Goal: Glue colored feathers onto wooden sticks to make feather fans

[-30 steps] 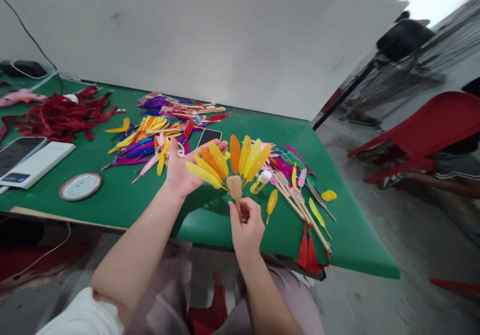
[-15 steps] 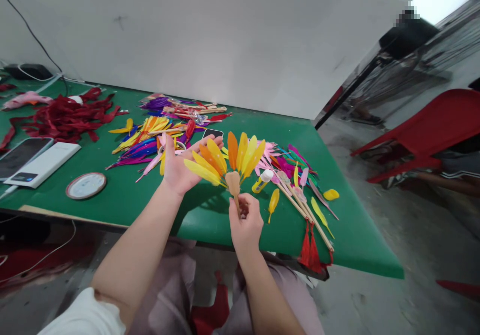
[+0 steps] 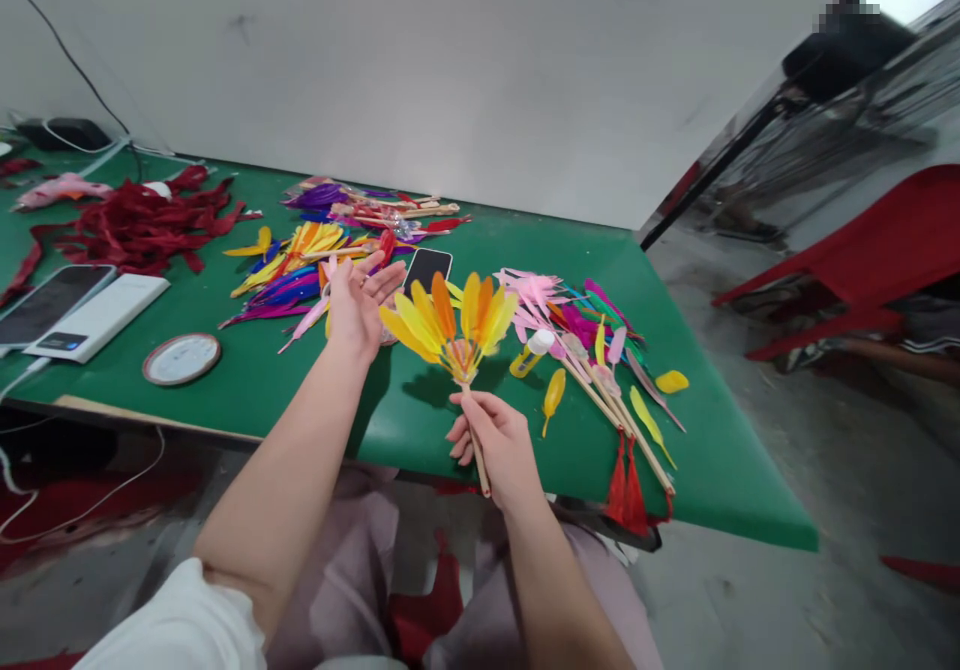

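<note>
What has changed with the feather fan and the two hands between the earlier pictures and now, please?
The left hand has let go of the feather fan and opened beside it. The right hand still grips the stick and has turned the fan, so its wooden paddle faces away. The loose feathers and phone lie unchanged on the green table.

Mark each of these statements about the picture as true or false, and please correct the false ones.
1. The right hand holds the feather fan by its wooden stick. True.
2. The left hand grips the fan's feathers tightly. False: it is open, fingers spread, beside the yellow feathers.
3. A black phone lies on the green table beyond the fan. True.
4. The fan's feathers are blue and purple. False: they are yellow and orange.
5. Red tassels hang at the table's near edge, to the right of the right hand. True.
</note>
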`<control>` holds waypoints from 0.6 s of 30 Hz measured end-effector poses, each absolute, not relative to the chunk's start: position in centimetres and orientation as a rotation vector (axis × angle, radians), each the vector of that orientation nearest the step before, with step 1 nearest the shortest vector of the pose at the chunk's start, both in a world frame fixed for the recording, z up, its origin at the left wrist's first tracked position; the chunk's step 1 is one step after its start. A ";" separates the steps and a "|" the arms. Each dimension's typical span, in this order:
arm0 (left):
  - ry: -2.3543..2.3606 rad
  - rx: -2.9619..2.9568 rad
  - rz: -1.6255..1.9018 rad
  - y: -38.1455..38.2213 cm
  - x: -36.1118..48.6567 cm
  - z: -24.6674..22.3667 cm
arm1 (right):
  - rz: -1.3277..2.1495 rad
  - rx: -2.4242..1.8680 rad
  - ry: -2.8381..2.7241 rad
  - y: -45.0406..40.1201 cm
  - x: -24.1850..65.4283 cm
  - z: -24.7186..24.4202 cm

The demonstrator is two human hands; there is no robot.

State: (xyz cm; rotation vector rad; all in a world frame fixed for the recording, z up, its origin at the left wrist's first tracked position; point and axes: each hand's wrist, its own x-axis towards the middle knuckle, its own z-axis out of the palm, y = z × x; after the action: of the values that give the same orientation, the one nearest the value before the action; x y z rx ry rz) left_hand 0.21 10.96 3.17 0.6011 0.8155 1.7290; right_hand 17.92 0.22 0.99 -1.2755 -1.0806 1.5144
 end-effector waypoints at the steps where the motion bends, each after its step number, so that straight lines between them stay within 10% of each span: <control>1: 0.857 0.582 1.728 11.1 0.1 3.2 | 1.458 -1.339 -1.178 0.3 18.1 0.7; 18: 1.436 1.160 1.561 11.3 1.5 2.0 | 0.535 -1.791 -1.991 0.1 20.3 0.5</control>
State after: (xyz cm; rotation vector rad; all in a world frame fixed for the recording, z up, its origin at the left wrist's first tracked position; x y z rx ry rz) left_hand 1.47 11.26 2.04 1.1603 1.4364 1.5607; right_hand 20.25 0.08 0.55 -1.7913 -1.9905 0.5350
